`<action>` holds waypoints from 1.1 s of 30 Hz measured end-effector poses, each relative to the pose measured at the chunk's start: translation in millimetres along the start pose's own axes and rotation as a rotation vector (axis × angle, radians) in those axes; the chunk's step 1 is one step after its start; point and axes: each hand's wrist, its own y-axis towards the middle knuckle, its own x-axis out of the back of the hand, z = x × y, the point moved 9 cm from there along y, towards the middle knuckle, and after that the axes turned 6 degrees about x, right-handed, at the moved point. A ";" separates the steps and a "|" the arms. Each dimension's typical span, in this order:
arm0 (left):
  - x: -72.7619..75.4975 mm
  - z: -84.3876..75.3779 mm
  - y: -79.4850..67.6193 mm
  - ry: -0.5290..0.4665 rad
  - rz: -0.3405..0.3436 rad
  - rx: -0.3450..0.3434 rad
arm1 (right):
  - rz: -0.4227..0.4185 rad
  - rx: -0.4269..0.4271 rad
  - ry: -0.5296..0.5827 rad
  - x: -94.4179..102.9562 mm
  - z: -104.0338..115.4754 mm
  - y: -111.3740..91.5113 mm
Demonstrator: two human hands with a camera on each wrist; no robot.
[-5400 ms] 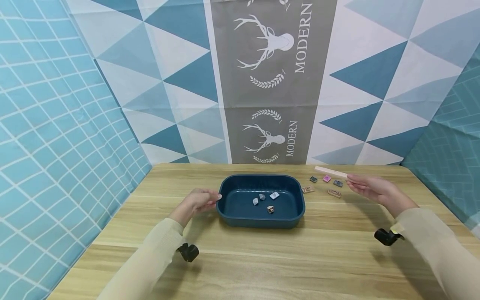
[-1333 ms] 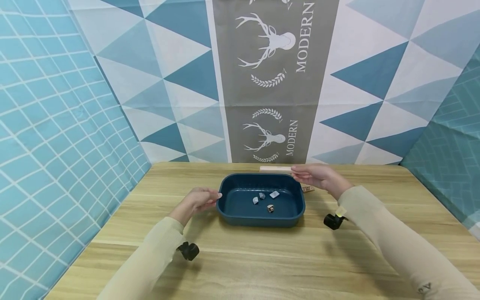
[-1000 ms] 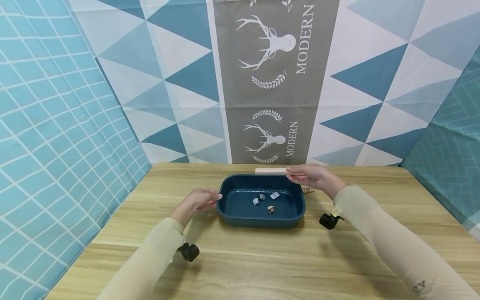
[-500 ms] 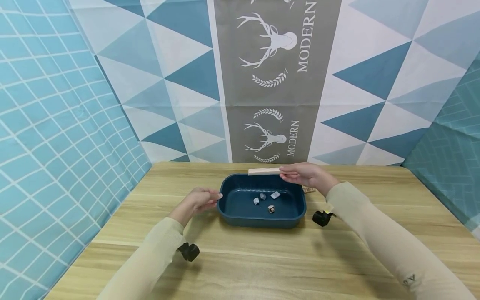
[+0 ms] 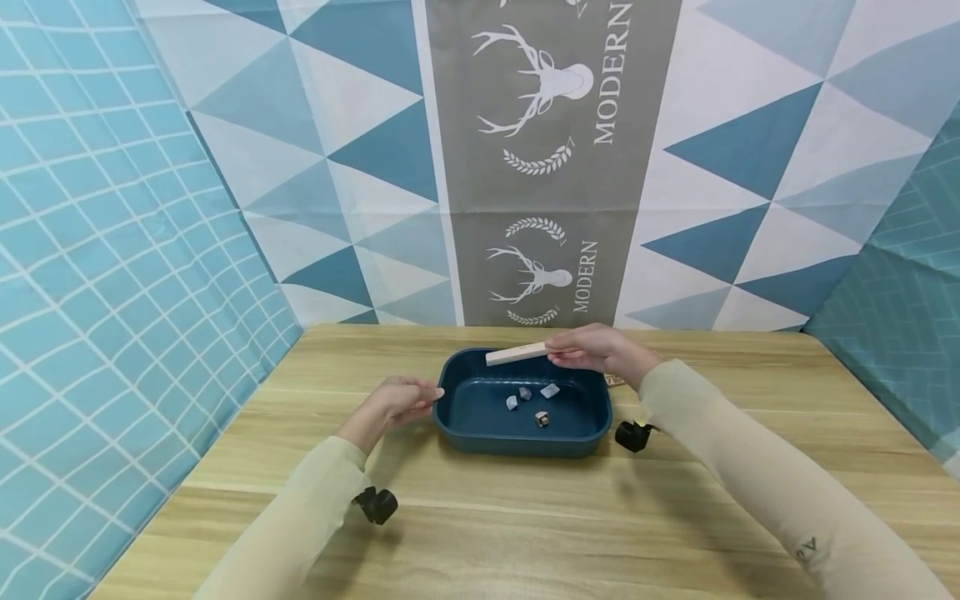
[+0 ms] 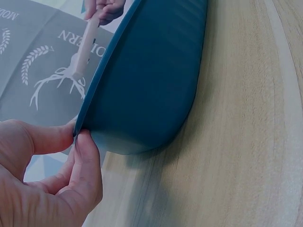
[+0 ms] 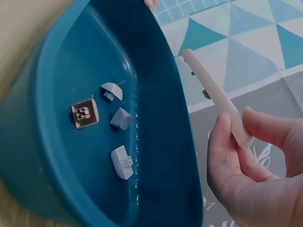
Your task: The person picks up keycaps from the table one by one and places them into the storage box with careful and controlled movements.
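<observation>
My left hand (image 5: 402,398) pinches the left rim of the dark blue basin (image 5: 517,446) between thumb and fingers; the left wrist view shows the grip on the rim (image 6: 80,124). My right hand (image 5: 600,350) pinches one end of a long, pale spacebar keycap (image 5: 516,354), held over the back part of the basin. Its far end tilts down to the left. Small stems show on the spacebar's underside (image 7: 206,94) in the right wrist view. Inside the basin lie a brown keycap (image 7: 85,113), a grey keycap (image 7: 121,118) and two whitish keycaps (image 7: 122,162).
A tan keycap (image 5: 613,380) lies on the wooden table (image 5: 480,533) right of the basin, partly hidden by my right hand. A patterned cloth backdrop (image 5: 525,275) stands behind the table, with a blue gridded cloth (image 5: 112,292) on the left.
My right hand has carried the spacebar keycap leftward from the table's right side to above the basin, and its far end has dipped. My left hand stays at the rim.
</observation>
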 end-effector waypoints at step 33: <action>0.7 0.3 -0.8 0.011 -0.011 0.014 | 0.141 0.014 -0.414 -45.3 8.4 10.2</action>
